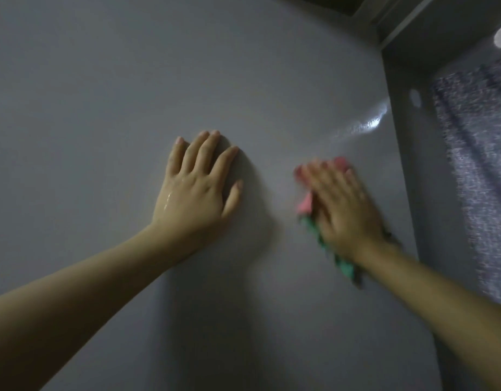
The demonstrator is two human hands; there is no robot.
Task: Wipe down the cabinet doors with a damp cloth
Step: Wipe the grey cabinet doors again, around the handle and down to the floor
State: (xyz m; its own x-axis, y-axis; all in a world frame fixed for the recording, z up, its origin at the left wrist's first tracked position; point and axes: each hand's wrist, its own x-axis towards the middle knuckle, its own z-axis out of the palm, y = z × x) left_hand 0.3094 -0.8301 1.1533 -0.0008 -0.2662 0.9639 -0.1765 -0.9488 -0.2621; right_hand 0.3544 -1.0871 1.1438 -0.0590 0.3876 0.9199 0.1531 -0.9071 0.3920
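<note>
A plain grey cabinet door (102, 94) fills most of the view. My left hand (195, 187) lies flat against it near the middle, fingers straight and spread, the skin wet. To its right my right hand (342, 207), blurred, presses a pink and green cloth (305, 206) flat onto the door with straight fingers. The cloth shows at the fingertips, beside the thumb and below the wrist; the rest is hidden under the palm.
The door's right edge (396, 165) runs down beside my right hand. Beyond it a recessed grey panel holds two round white spots (415, 97) and a speckled bluish fabric (477, 170). A wet glint (370, 124) shines on the door above the cloth.
</note>
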